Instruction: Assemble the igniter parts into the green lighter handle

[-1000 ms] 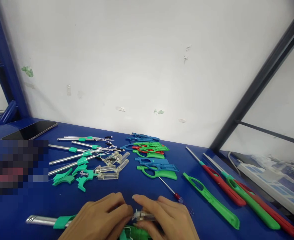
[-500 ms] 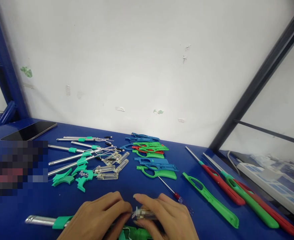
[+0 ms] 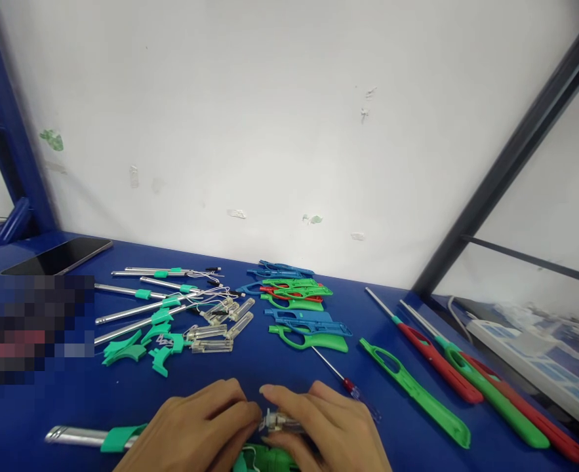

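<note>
My right hand grips a clear plastic lighter fuel tank, its pale valve end pointing left. Close against that valve end, the thumb and fingers of my left hand are pinched together; what they hold is hidden. Below both hands lies a green lighter handle shell, mostly covered by them, with a thin white wire in it. A metal lighter tube with a teal collar sticks out to the left from under my left hand.
Metal tubes with wires, teal triggers and clear tanks lie at left centre. Handle shells are piled mid-table beside a screwdriver. Rightward are a green shell and assembled lighters. A phone lies far left.
My left fingers have come slightly closer to the tank's valve end. The metal tube at left has shifted a little leftward. My right hand still grips the tank.
</note>
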### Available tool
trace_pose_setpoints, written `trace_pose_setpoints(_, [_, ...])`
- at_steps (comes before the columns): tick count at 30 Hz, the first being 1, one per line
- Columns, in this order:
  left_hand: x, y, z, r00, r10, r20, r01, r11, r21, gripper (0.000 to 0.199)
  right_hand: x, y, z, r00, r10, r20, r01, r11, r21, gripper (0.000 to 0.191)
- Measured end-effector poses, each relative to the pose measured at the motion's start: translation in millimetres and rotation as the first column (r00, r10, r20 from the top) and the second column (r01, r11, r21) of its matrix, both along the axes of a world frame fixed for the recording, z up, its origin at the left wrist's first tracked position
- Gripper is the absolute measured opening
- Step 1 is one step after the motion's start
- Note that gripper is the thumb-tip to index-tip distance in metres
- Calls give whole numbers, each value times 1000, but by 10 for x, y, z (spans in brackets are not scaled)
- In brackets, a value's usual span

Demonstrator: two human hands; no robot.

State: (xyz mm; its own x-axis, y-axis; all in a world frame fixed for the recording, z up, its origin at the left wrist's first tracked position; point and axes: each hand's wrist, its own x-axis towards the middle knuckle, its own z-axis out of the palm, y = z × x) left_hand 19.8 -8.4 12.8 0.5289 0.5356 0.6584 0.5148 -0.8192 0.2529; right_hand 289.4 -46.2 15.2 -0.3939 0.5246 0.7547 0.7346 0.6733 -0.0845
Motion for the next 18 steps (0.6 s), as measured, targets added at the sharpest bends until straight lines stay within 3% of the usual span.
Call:
trace_pose_setpoints(8, [-18, -4, 9, 999, -2, -49, 4, 1000, 31, 36, 0, -4, 10, 1000, 20, 23, -19, 1000, -18, 43])
trace_pose_setpoints(13, [-28, 26, -2, 993, -52, -107, 61, 994, 88, 61, -25, 0, 23, 1000, 1, 3, -1, 1000, 8, 45])
trace_pose_setpoints(18, [21, 2, 24, 999, 11, -43, -5, 990, 141, 52, 54, -3, -81, 999, -35, 18, 36, 999, -23, 43])
